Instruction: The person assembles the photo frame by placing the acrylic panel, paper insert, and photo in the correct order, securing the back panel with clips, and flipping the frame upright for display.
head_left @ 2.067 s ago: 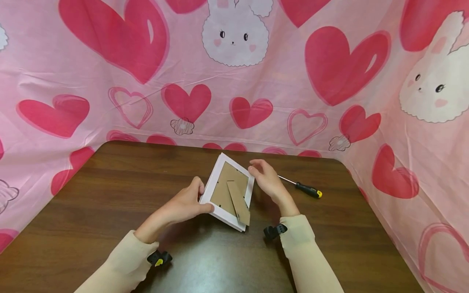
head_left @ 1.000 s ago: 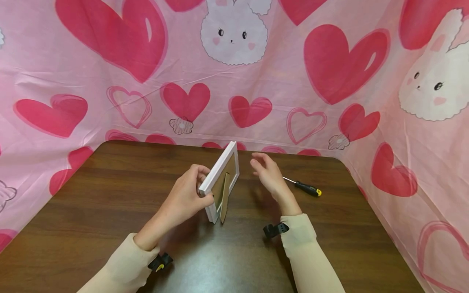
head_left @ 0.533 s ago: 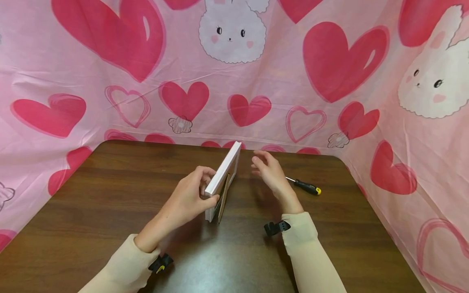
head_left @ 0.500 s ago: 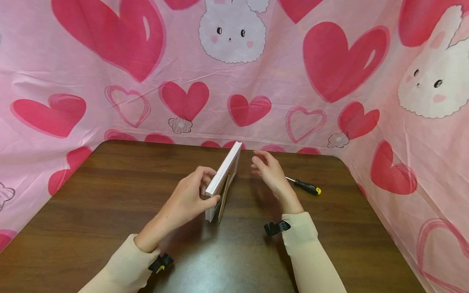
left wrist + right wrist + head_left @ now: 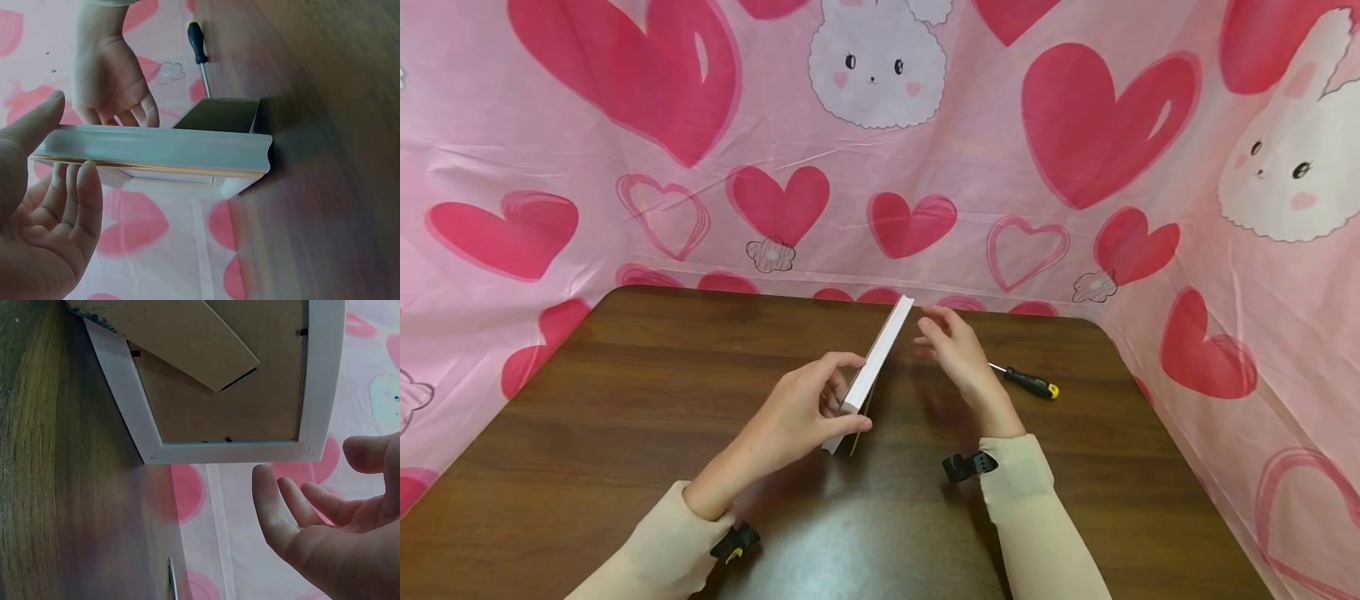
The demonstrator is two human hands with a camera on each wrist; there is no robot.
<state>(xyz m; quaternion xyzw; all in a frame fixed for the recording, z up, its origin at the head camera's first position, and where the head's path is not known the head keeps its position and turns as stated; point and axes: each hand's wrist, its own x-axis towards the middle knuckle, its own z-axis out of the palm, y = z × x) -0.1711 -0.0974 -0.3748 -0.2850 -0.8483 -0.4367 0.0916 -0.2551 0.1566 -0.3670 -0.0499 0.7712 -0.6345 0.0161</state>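
A white picture frame (image 5: 880, 354) stands tilted on the table, its edge toward the head view. In the right wrist view its brown backboard (image 5: 225, 415) shows, with a cardboard stand leg (image 5: 187, 347) swung out. My left hand (image 5: 797, 408) holds the frame's upper near corner, fingers on the front side and thumb on the back side. In the left wrist view the fingertips (image 5: 89, 172) touch the front moulding, while the thumb tip stands a little off the back. My right hand (image 5: 958, 354) hovers beyond the frame's far side, fingers loosely bent, holding nothing.
A screwdriver (image 5: 1032, 383) with a black and yellow handle lies on the dark wooden table (image 5: 625, 417), right of my right hand. A pink cloth (image 5: 970, 167) printed with hearts and rabbits hangs round the table's back and sides.
My left hand has turned the frame from its back facing up to edge-on, standing on the table. Lately its top leans further right. The right hand has come off the frame.
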